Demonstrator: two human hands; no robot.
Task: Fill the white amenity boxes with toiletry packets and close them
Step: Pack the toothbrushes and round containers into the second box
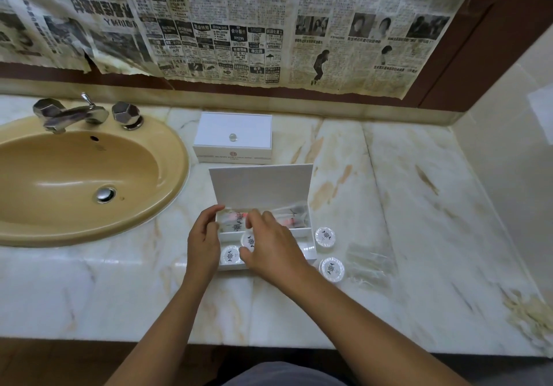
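An open white amenity box (308, 246) lies on the marble counter, its lid (261, 186) standing upright behind it. Clear toiletry packets (291, 216) lie in its back compartment, and a round white packet (230, 255) sits in the front one. My left hand (203, 240) holds the box's left edge, fingers curled over the rim. My right hand (270, 243) is over the box and pinches another round packet (249, 240) in the front compartment. A second white box (233, 137), closed, stands behind. Two round packets (325, 236) (331, 269) lie on the counter to the right.
A tan sink (74, 182) with a chrome tap (70, 114) fills the left of the counter. Clear plastic wrappers (369, 263) lie right of the round packets. Newspaper (239, 26) covers the wall behind. A side wall closes off the right.
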